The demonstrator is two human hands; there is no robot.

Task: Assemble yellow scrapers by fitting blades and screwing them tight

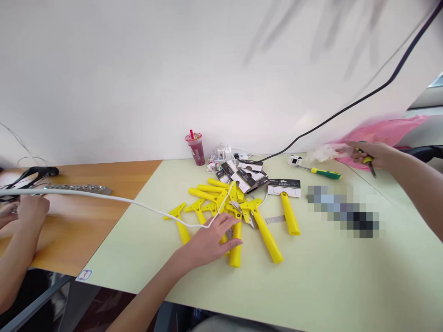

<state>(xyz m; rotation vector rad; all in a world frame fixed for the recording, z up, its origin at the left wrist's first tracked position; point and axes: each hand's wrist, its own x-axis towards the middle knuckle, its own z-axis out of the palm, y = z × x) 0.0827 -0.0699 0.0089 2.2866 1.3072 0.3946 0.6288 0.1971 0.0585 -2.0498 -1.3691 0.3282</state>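
My left hand (pixel 211 239) is over a heap of yellow T-headed tools (pixel 270 240), thumb and fingers parted across one handle. My right hand (pixel 373 154), well apart from it, grips a small yellow-and-dark tool (pixel 371 168) in front of a pink plastic bag (pixel 384 132). Black-and-white cards (pixel 246 180) lie at the heap's far edge, and a cup of red drink (pixel 197 151) stands near the wall (pixel 138 92). A green-and-yellow screwdriver (pixel 326 174) lies nearer my right hand (a co-worker's hands (pixel 33 210) show to my left).
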